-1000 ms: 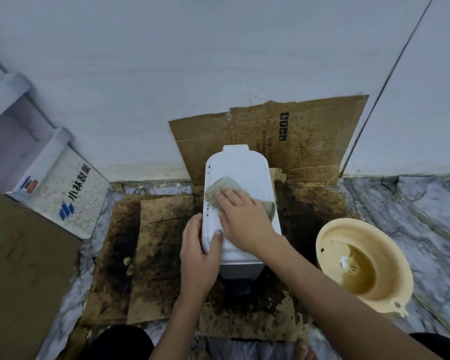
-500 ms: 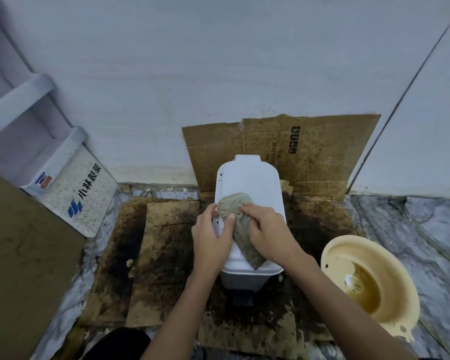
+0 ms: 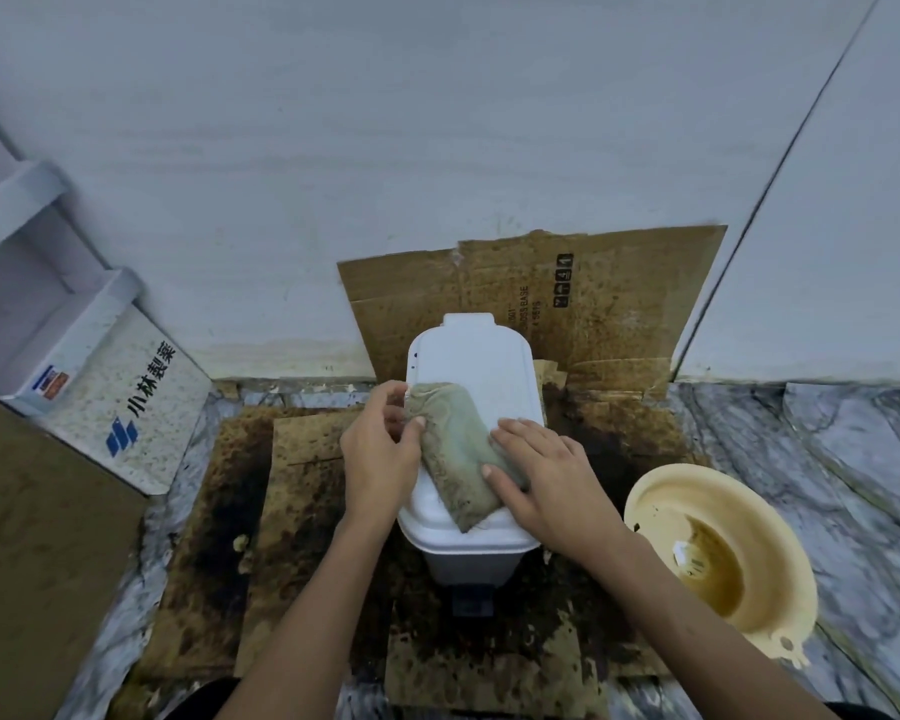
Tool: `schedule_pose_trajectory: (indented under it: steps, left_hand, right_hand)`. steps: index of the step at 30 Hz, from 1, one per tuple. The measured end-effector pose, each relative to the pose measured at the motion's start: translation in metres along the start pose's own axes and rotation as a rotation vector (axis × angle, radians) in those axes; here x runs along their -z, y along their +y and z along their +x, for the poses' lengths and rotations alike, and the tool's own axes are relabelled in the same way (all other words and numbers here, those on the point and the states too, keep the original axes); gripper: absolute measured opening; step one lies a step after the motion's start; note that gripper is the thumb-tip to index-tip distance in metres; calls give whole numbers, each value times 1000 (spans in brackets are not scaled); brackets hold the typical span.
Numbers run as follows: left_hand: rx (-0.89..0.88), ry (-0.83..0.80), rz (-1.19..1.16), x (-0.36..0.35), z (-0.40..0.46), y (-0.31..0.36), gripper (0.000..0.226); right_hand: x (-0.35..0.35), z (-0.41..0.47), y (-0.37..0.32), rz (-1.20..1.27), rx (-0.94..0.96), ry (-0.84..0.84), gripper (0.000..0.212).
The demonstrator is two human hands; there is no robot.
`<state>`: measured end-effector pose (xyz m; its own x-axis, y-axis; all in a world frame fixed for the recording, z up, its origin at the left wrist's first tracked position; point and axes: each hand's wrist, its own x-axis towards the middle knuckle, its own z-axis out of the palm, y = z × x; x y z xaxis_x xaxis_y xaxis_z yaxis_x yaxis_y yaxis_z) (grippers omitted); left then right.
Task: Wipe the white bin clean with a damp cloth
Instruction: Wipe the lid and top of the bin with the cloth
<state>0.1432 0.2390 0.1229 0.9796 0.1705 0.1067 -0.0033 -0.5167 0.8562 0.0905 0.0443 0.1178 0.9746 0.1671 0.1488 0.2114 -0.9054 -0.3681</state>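
Spreading flat across the lid of the white bin (image 3: pixel 471 356) is the damp cloth (image 3: pixel 455 452), laid out as a long folded strip running from the lid's left edge down toward its near end. The left hand (image 3: pixel 380 454) pinches the cloth's upper left edge between thumb and fingertips, while the right hand (image 3: pixel 546 478) presses down on its right side with straight fingers, so the hands sit apart, one at each side. The bin stands on stained cardboard (image 3: pixel 292 470) against the wall, with a cream basin (image 3: pixel 718 558) of brownish water just to its right. That cloth looks limp and soggy (it will bunch if shoved from one corner), so a flat palm over the middle seems the best hold. The bin looks light plastic and may slide; bracing the lid's rim should help. Its body and pedal are mostly hidden under the lid and arms, and any grime left on the sides can't be made out.
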Motion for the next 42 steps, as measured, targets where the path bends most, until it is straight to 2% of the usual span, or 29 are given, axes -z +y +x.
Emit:
schedule_pose_trajectory:
  steps: [3,5,8,10,12,14,16,18,20,22,24,26,31,35,42]
  left_hand:
    - [-58,44,104,-2,6,-2,39]
    - [-164,45,225,-9,0,2,44]
    - [-299,-62,377,-27,-16,17,48]
    - [-280,-134,494,-44,-25,24,61]
    - [-180,-178,569,-57,-28,25,72]
    - [-163,-160,595,-61,-29,24,75]
    - [-180,-176,596,-56,-29,17,72]
    - [-193,-230,532,-44,-28,8,69]
    - [-193,-255,371,-29,-28,-3,64]
    - [-109,-251,199,-14,-26,-14,58]
    - [-4,-250,59,1,-27,-25,56]
    - [27,-263,-35,10,-28,-35,54]
    - [-43,-299,-47,11,-12,-50,50]
    - [-84,-333,-21,7,21,-53,48]
    - [-33,-378,-202,-12,75,-50,47]
  right_hand:
    - [0,2,6,43,-20,-8,65]
    - [-2,8,11,95,-46,15,62]
    - [-5,22,20,131,-100,60,50]
    - [-6,34,25,177,-152,71,46]
    - [-7,44,26,322,-249,85,42]
    - [-10,49,20,507,-370,148,33]
    - [-16,47,14,594,-433,183,33]
    - [-20,47,13,614,-423,184,41]
    - [-19,50,14,576,-424,137,50]
    - [-19,54,13,565,-448,114,49]
    - [-23,53,10,585,-468,148,45]
    - [-28,51,8,607,-494,190,48]
    - [-24,46,8,683,-521,223,43]
    - [-25,43,11,706,-534,243,49]
    - [-32,47,17,712,-536,271,50]
